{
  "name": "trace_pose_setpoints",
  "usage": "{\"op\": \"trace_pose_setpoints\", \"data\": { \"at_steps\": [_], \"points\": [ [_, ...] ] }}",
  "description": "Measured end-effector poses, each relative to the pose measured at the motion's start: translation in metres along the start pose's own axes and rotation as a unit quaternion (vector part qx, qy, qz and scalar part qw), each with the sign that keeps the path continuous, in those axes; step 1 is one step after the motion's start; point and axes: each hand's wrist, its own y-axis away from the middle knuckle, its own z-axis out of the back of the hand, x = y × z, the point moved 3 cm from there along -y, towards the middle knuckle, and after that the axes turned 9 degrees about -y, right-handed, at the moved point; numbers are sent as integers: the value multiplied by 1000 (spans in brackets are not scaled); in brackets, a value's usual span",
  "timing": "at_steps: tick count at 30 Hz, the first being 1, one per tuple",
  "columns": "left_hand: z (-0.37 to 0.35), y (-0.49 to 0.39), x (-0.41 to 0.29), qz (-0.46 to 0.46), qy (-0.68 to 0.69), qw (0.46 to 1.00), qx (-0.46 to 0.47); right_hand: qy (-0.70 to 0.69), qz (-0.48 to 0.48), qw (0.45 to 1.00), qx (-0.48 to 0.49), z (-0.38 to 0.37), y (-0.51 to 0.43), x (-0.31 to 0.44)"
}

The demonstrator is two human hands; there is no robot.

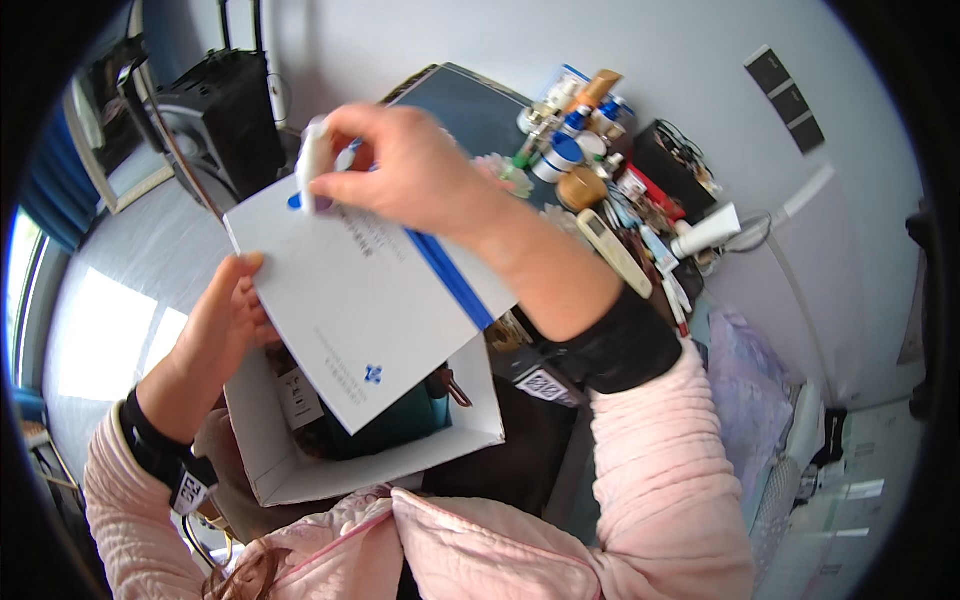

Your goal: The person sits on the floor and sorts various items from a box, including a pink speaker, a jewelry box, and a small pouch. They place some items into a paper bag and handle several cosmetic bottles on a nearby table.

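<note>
My left hand grips the left edge of a flat white box with a blue stripe and printed writing. The thumb lies on top. Above its far left corner my right hand pinches a small white item; blur hides what it is and whether it touches the lid. An open white carton stands beneath, partly covered by the flat box. Inside it show a dark green item, a white label on something dark, and a brown strap-like piece.
A dark tabletop ahead bears bottles and jars. To the right lie a remote control, a white tube and a black box of cables. A black wheeled speaker and a mirror stand at left.
</note>
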Motion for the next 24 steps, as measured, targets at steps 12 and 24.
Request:
{"op": "trace_pose_setpoints", "data": {
  "at_steps": [12,24],
  "points": [
    [1,60,76,93,19,995,40,341,-235,873,-260,156,116,-108],
    [-13,75,70,91,-20,991,95,424,-287,823,-244,176,144,-157]
  ]
}}
